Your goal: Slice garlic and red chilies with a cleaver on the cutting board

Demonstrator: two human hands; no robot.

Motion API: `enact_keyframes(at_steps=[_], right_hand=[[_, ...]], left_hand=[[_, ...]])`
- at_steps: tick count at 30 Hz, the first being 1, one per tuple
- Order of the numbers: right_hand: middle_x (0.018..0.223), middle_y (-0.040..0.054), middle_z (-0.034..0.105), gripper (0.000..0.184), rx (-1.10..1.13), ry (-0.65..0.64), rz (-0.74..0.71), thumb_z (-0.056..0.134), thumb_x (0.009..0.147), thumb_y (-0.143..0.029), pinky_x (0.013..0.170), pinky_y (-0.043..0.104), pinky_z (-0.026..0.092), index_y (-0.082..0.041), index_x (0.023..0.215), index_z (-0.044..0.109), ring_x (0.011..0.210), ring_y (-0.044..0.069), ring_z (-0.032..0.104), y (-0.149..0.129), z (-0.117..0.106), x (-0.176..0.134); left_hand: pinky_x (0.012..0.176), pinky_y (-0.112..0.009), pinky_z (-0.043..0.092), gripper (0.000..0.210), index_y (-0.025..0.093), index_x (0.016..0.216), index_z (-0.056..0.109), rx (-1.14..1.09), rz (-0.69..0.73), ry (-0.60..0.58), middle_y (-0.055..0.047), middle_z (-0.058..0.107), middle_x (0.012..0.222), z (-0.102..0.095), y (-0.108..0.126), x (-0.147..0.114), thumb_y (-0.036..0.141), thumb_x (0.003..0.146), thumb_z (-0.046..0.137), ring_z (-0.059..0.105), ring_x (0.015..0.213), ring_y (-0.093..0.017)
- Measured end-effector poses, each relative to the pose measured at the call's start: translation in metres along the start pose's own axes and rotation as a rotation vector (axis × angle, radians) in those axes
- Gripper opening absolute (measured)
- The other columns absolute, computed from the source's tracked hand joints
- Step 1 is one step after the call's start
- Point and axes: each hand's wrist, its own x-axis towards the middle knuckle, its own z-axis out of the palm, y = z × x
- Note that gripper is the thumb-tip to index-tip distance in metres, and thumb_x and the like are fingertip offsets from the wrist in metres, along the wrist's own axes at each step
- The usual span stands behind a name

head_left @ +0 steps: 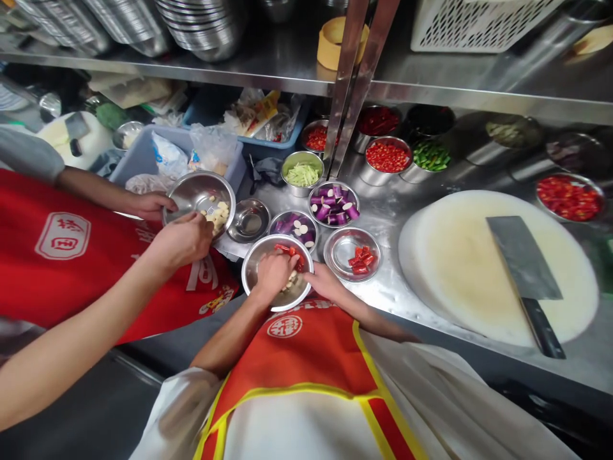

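Observation:
A steel bowl (255, 254) sits at the counter's front edge, before my apron, with red pepper pieces (293, 250) and peeled garlic cloves (290, 281) in it. My right hand (324, 281) grips its right rim. Inside the bowl, my left hand (274, 273) has its fingers curled among the contents; what they hold is hidden. Just beyond are a bowl of cut purple eggplant (334, 203), another with eggplant and pale slices (297, 229), and a steel dish with red pepper pieces (363, 259).
On the left, a co-worker's hands (189, 239) are at a steel bowl of garlic (218, 214). A cleaver (524, 262) lies on the round chopping board (445, 255) at right. Metal posts (352, 96) and a shelf edge (479, 96) stand behind the ingredient bowls.

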Motion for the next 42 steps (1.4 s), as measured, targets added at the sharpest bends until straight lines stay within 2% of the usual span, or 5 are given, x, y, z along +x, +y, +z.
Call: enact_keyframes(at_steps=[12, 19, 24, 34, 42], right_hand=[[0.068, 0.0002, 0.069, 0.016, 0.259, 0.151, 0.239, 0.055, 0.072, -0.028, 0.054, 0.022, 0.045, -0.017, 0.076, 0.066, 0.063, 0.018, 0.063, 0.011, -0.003, -0.015], [0.077, 0.0013, 0.070, 0.020, 0.392, 0.259, 0.255, 0.056, 0.071, -0.031, 0.052, 0.025, 0.053, -0.018, 0.083, 0.066, 0.065, 0.019, 0.066, 0.010, -0.005, -0.029], [0.077, 0.0017, 0.070, 0.019, 0.360, 0.382, 0.305, 0.055, 0.073, -0.031, 0.056, 0.030, 0.056, -0.019, 0.086, 0.064, 0.062, 0.020, 0.066, 0.007, -0.011, -0.048], [0.073, 0.0043, 0.070, 0.018, 0.294, 0.588, 0.266, 0.052, 0.074, -0.032, 0.066, 0.032, 0.055, -0.019, 0.080, 0.061, 0.073, 0.023, 0.067, 0.031, -0.042, -0.081], [0.079, 0.0024, 0.071, 0.020, 0.402, 0.459, 0.235, 0.051, 0.075, -0.028, 0.052, 0.028, 0.055, -0.020, 0.090, 0.062, 0.060, 0.019, 0.067, 0.075, -0.138, -0.113]], left_hand=[[0.102, -0.040, 0.044, 0.025, 0.021, 0.098, 0.075, -0.056, 0.346, -0.179, -0.010, 0.067, 0.114, 0.007, -0.001, -0.023, 0.030, 0.098, 0.052, 0.062, 0.109, -0.025], [0.101, -0.038, 0.046, 0.029, 0.019, 0.109, 0.072, -0.080, 0.517, -0.293, -0.010, 0.069, 0.114, -0.006, -0.006, -0.010, 0.022, 0.097, 0.046, 0.062, 0.110, -0.026], [0.094, -0.034, 0.048, 0.028, 0.021, 0.106, 0.073, -0.148, 0.464, -0.291, -0.008, 0.073, 0.110, -0.009, 0.002, 0.016, 0.024, 0.098, 0.045, 0.067, 0.104, -0.024], [0.081, -0.034, 0.049, 0.019, 0.025, 0.094, 0.073, -0.069, 0.346, -0.207, -0.007, 0.075, 0.101, 0.007, 0.087, 0.050, 0.035, 0.095, 0.058, 0.070, 0.091, -0.024], [0.095, -0.039, 0.045, 0.027, 0.024, 0.108, 0.074, -0.074, 0.647, -0.140, -0.006, 0.070, 0.113, 0.019, 0.183, 0.068, 0.024, 0.098, 0.049, 0.061, 0.106, -0.025]])
